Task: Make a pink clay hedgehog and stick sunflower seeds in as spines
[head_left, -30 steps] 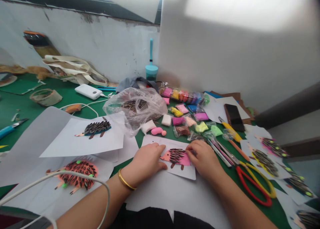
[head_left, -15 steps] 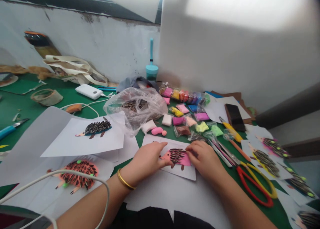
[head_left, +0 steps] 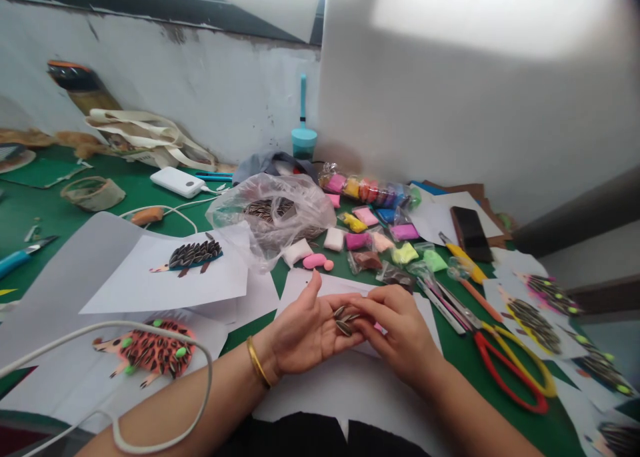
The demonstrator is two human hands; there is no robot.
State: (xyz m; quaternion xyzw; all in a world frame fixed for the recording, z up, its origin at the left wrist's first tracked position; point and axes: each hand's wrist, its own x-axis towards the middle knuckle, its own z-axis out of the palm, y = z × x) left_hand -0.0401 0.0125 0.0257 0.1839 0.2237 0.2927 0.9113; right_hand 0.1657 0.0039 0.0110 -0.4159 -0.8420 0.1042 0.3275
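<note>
My left hand [head_left: 306,329] is turned palm up above the white sheet [head_left: 330,285], fingers loosely spread, with several striped sunflower seeds [head_left: 343,318] lying on its fingers. My right hand [head_left: 397,330] reaches across with its fingertips pinched at those seeds. The two hands hide most of the pink hedgehog picture on that sheet; only a pink sliver shows between them. A gold bangle [head_left: 257,370] circles my left wrist.
A clear plastic bag of seeds [head_left: 273,216] lies behind the sheet, with coloured clay packets [head_left: 373,230] to its right. Red-and-yellow scissors [head_left: 505,364], pens and a dark phone [head_left: 467,230] lie at right. Finished hedgehog pictures [head_left: 193,256] [head_left: 150,350] sit at left, others [head_left: 537,310] at right. A white cable [head_left: 165,350] crosses the foreground.
My left hand lifted off the sheet and turned palm up with seeds in it. My right hand left the hedgehog picture and moved to the seeds on the left palm.
</note>
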